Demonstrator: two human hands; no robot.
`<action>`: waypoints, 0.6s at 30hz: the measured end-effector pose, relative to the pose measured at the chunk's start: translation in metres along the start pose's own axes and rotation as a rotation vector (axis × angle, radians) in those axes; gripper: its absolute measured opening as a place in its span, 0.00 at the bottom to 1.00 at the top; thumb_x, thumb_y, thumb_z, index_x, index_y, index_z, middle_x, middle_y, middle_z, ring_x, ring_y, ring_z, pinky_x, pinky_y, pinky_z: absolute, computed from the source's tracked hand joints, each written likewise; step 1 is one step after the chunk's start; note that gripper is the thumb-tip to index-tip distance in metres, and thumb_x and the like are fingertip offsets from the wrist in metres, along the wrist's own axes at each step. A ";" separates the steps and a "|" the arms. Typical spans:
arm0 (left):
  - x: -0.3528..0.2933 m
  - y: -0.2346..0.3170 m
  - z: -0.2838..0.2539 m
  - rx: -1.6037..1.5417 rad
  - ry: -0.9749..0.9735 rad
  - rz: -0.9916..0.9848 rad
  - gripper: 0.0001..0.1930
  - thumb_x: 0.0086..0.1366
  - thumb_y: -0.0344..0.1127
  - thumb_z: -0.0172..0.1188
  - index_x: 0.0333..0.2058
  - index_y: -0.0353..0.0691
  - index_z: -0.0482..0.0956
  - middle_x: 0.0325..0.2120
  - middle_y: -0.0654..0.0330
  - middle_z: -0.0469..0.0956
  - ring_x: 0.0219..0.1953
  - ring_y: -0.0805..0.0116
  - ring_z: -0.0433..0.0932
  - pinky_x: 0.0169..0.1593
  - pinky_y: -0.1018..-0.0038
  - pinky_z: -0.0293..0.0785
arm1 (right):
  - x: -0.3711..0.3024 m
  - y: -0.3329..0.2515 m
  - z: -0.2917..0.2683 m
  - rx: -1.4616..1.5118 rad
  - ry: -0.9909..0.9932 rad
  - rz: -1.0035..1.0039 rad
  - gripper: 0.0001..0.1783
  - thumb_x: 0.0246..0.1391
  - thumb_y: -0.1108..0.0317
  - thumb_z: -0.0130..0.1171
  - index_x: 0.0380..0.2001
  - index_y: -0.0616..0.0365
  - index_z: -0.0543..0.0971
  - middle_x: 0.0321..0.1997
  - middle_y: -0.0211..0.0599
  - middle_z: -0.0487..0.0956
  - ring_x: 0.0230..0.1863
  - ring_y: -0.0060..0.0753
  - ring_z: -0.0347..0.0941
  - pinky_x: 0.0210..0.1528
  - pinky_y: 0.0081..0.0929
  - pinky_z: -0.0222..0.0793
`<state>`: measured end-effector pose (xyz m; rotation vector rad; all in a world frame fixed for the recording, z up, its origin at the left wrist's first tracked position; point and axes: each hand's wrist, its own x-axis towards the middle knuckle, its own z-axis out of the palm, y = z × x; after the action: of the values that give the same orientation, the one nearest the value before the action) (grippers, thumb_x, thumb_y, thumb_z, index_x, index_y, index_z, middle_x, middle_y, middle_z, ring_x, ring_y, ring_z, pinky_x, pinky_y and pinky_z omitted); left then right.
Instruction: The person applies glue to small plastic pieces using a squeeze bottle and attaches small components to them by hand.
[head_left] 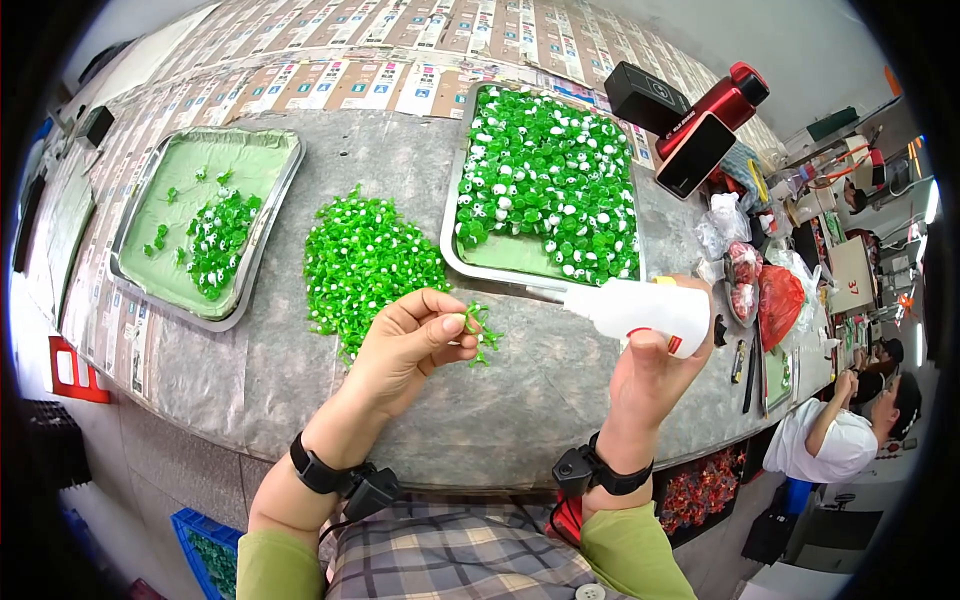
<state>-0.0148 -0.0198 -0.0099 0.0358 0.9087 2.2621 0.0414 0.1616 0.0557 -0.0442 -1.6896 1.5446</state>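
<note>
My left hand (415, 345) is closed, thumb and fingertips pinching a small green plastic figure (484, 335) with thin limbs. In my right hand (655, 380) is a white squeeze bottle (640, 308), tilted on its side. Its thin nozzle points left, above the front edge of the right tray (510, 252) and apart from the green figure. That tray is mostly filled with green pieces bearing white eyeball-like balls (545, 165). Just beyond my left hand lies a heap of small green and white pieces (370, 260).
A second tray (150, 245) at left holds a smaller cluster of green pieces (220, 240). A phone (694, 155) leans against a red flask (715, 105) beside a black box (645, 97). Plastic bags (778, 300) lie at right. Another person (830, 435) sits at the far right.
</note>
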 end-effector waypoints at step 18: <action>0.000 -0.003 0.000 0.009 0.023 -0.016 0.06 0.52 0.30 0.56 0.28 0.38 0.69 0.22 0.62 0.73 0.24 0.75 0.73 0.29 0.80 0.73 | -0.012 0.002 0.009 -0.220 -0.217 -0.208 0.26 0.25 0.56 0.70 0.26 0.61 0.71 0.23 0.33 0.71 0.23 0.27 0.67 0.25 0.21 0.62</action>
<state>-0.0130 -0.0180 -0.0117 0.0063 0.9274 2.2480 0.0434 0.1482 0.0489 0.1858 -1.9619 1.2405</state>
